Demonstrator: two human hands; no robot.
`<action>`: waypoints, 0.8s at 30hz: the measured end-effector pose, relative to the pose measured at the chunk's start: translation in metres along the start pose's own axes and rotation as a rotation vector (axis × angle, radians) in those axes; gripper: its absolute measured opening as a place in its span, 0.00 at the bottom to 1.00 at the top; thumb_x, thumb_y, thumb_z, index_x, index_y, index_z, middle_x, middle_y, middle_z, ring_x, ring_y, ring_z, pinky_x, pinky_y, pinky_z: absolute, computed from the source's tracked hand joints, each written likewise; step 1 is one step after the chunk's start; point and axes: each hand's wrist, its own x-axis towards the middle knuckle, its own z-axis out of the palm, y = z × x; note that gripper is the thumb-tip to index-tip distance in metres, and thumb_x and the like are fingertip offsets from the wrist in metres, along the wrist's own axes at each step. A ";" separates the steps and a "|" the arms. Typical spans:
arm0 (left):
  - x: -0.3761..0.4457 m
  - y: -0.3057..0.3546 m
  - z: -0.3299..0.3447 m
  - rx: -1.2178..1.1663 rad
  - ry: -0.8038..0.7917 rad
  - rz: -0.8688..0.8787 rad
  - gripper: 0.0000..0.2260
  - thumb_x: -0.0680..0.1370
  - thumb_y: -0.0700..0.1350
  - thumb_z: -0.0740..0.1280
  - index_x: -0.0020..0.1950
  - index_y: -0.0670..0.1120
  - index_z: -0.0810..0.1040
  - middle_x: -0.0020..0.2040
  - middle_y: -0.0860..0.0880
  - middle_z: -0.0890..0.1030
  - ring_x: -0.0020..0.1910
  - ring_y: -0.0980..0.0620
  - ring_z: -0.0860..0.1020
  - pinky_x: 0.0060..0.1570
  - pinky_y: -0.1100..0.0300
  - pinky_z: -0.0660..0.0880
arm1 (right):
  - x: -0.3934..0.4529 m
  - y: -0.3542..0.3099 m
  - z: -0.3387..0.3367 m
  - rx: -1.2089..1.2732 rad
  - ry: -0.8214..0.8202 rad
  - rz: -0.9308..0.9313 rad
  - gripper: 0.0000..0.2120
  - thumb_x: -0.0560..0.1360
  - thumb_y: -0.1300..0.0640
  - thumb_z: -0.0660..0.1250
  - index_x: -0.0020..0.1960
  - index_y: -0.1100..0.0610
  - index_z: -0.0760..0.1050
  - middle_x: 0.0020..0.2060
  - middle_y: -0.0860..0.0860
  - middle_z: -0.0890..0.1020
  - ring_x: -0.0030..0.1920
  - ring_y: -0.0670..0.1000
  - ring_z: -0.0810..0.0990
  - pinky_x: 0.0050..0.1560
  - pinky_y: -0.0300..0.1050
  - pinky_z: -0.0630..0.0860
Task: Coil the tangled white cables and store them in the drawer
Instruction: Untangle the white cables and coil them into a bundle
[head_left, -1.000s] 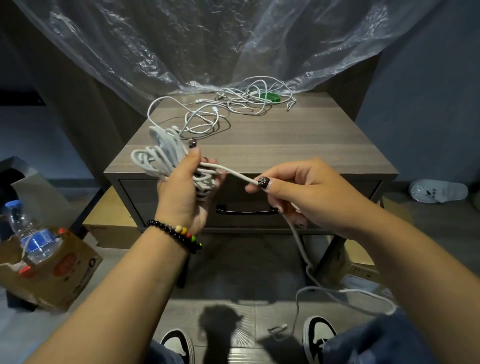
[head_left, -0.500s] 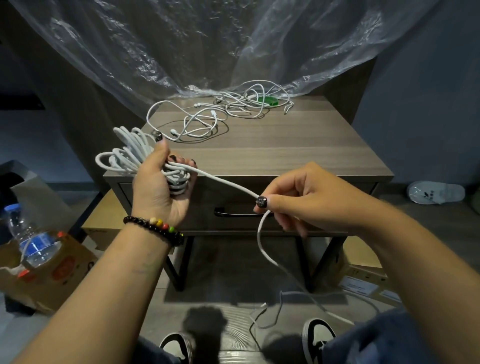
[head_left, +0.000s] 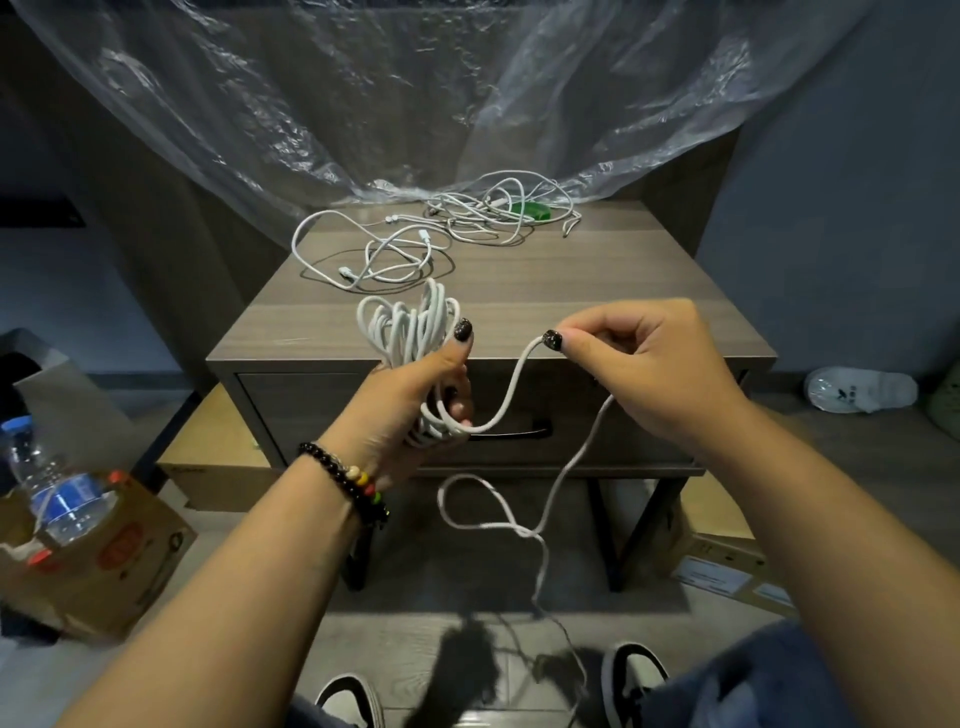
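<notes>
Left hand (head_left: 410, 400) now raised, gripping one coil (head_left: 410, 332), right hand (head_left: 639, 364) pinching its tail, two tangles (head_left: 379, 254) on nightstand (head_left: 597, 301)

Both arms are bare, with no sleeves on them. The left hand (head_left: 410, 395) has a bead bracelet (head_left: 345, 480) on its wrist, mostly black beads with a few cream, yellow, red and green ones, and the nails on it and on the right hand (head_left: 639, 364) are painted dark and a bit sparkly. Down low are blue trousers (head_left: 727, 686) and black and white shoes (head_left: 631, 673).
</notes>
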 end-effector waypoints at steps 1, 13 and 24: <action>0.001 0.000 -0.002 -0.008 -0.011 0.002 0.10 0.66 0.50 0.75 0.38 0.49 0.75 0.33 0.50 0.70 0.27 0.56 0.70 0.27 0.65 0.69 | 0.000 -0.001 0.000 0.012 0.000 -0.005 0.06 0.74 0.63 0.71 0.42 0.53 0.82 0.31 0.41 0.80 0.30 0.35 0.76 0.35 0.27 0.68; -0.013 -0.009 0.016 0.432 -0.107 0.192 0.20 0.63 0.38 0.78 0.53 0.45 0.80 0.34 0.52 0.80 0.36 0.58 0.78 0.34 0.64 0.75 | -0.006 -0.011 0.015 0.055 0.057 -0.070 0.05 0.72 0.62 0.73 0.42 0.53 0.83 0.36 0.42 0.84 0.37 0.39 0.82 0.38 0.29 0.75; -0.016 -0.006 0.019 0.079 -0.087 -0.004 0.08 0.57 0.38 0.67 0.35 0.44 0.77 0.32 0.49 0.74 0.30 0.54 0.75 0.32 0.59 0.77 | -0.002 -0.005 0.009 0.106 0.012 0.020 0.02 0.70 0.60 0.75 0.41 0.54 0.83 0.32 0.53 0.83 0.30 0.41 0.76 0.33 0.33 0.72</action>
